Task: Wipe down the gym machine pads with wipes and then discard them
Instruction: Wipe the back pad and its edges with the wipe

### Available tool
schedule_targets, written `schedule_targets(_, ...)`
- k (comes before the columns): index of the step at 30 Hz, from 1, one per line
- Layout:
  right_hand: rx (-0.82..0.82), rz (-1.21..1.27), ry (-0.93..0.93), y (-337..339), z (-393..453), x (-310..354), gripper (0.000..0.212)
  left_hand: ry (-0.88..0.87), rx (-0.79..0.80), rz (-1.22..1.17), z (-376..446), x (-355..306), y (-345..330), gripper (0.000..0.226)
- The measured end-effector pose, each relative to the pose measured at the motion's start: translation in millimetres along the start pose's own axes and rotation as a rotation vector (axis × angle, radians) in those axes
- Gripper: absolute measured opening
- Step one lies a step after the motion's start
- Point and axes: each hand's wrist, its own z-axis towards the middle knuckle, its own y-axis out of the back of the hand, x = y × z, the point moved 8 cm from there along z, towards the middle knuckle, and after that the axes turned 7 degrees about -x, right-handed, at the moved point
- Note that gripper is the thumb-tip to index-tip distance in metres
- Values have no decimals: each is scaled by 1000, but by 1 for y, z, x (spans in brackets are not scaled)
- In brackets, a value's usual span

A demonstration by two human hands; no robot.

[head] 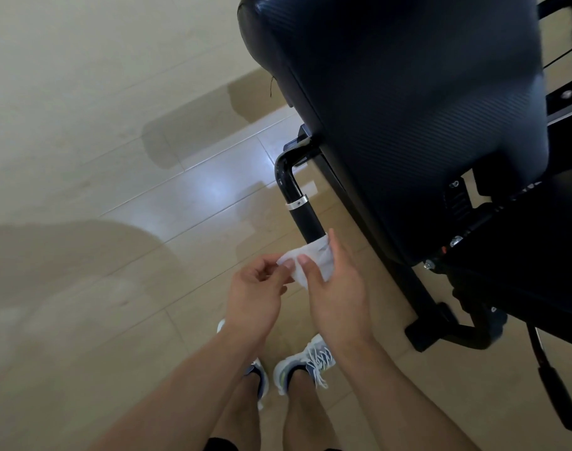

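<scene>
My left hand (255, 288) and right hand (335, 288) fingers both pinch the wipe (310, 260); I should refold to a fresh face before the handle (302, 211).

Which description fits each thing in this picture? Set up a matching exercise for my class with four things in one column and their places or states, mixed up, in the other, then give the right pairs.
Things:
1. wipe
2. back pad
3. handle
4. shoes

Descriptions:
A. black bar with a silver ring, beside the pad
B. white and crumpled, held by both the left hand and the right hand
C. on the tiled floor, below the hands
D. large, dark and padded, at the upper right

Pairs: 1-B, 2-D, 3-A, 4-C
</scene>
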Motion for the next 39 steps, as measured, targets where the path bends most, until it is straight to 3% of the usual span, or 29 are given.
schedule_targets(3, 70, -168, 71, -9, 14, 6, 62, 21, -35, -47, 3, 2, 8, 11)
schedule_targets(7, 72, -141, 201, -13, 35, 32, 60, 10, -1, -67, 4, 1, 12, 12)
schedule_targets(13, 199, -118, 370, -21, 38, 47, 85, -65, -29, -78, 8, -16, 7, 20)
schedule_targets(17, 264, 107, 263, -8, 24, 28, 87, -31, 52, -66, 15, -28, -13, 20)
schedule_targets(20, 169, 292, 128, 6, 22, 14, 70, -8, 89, -45, 17, -31, -21, 17)
schedule_targets(22, 130, 275, 92, 8, 19, 8, 64, -9, 59, -66, 18, -34, -19, 24)
schedule_targets(26, 198, 169, 181, 2, 11, 16, 75, -43, 82, 59, 12, -36, -24, 39)
schedule_targets(30, 206, 205, 255, 0, 12, 18, 87, -141, 104, 184, 8, -38, -29, 21)
schedule_targets(32, 127, 222, 225, 8, 15, 13, 76, -149, 86, 181, 9, -37, -26, 25)
schedule_targets(36, -145, 302, 90, 32, 20, -6, 11, -131, 20, 135, 10, -32, -22, 24)
schedule_targets(39, -185, 379, -41, 37, 22, -14, 14, -86, -44, 105, 12, -27, -16, 24)
